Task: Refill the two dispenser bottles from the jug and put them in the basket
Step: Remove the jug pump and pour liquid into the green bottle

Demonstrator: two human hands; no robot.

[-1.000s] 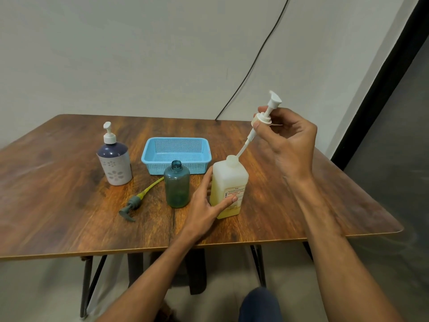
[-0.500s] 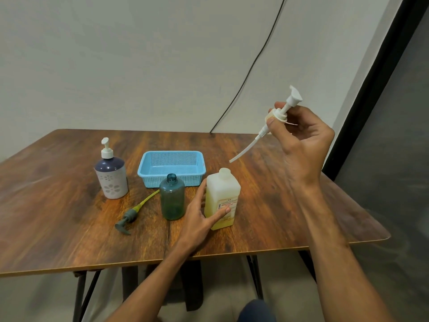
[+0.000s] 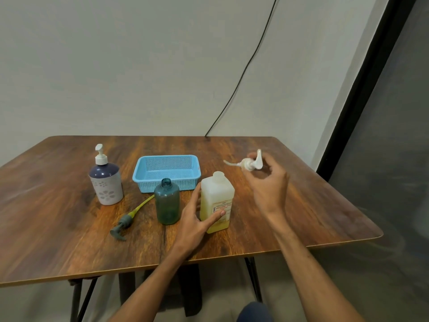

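Standing upright near the front middle of the desk (image 3: 58, 217), the jug (image 3: 218, 196) is showing an uncapped neck and pale yellow liquid behind its printed label. The left hand (image 3: 193, 220) is grasping the jug from its left side: the thumb is lying across the label, and the fingers are wrapping round the far-left face. The right hand (image 3: 270, 187) is positioned to the right of the jug and apart from it, and it is pinching the white pump (image 3: 249, 164) by its collar. The pump nozzle is pointing up, and the dip tube is pointing left, clear of the jug neck. This hand is slightly blurred, so the exact finger placement cannot be told.

The teal bottle (image 3: 167, 205) is standing upright just left of the jug, with its neck open and no pump fitted. The blue basket (image 3: 145, 184) is sitting directly behind the teal bottle, holding nothing visible. The grey pump (image 3: 125, 223) is lying flat on the desk to the left of the teal bottle, its yellow-green tube running towards the basket. The purple-and-white bottle (image 3: 106, 182) is standing upright left of the basket, with its white pump screwed on.

A black cable (image 3: 243, 73) is running down the wall behind the desk.
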